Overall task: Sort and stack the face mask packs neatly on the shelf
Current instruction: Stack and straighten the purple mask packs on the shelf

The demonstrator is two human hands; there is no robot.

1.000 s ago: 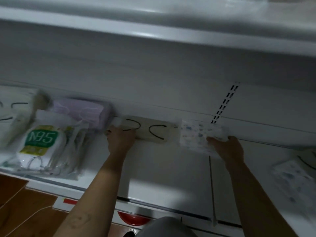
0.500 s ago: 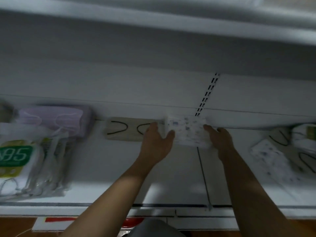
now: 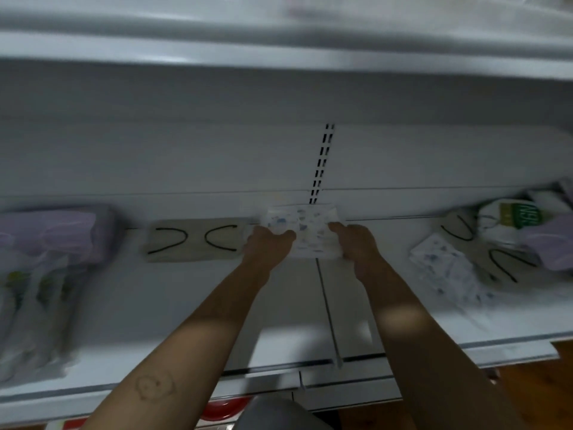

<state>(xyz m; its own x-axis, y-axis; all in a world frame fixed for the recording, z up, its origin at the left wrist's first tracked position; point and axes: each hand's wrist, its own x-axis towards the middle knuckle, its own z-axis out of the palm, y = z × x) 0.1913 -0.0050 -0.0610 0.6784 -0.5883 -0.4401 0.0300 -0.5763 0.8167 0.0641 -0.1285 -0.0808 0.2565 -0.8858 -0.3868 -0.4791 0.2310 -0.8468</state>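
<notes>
The left hand (image 3: 268, 246) and right hand (image 3: 356, 248) are clasped round the patterned pack (image 3: 305, 234); if it is pushed leftward, the beige pack (image 3: 192, 240) just beside it could be knocked askew.

1. White shelf (image 3: 155, 305), a seam (image 3: 325, 305) running front to back at its middle
2. White back panel (image 3: 186, 150) with a slotted upright (image 3: 322, 162)
3. Upper shelf (image 3: 279, 48) overhead
4. Wood floor (image 3: 542, 398) below the shelf's front right corner
5. Dim light, pale patch (image 3: 288, 339) at front edge
</notes>
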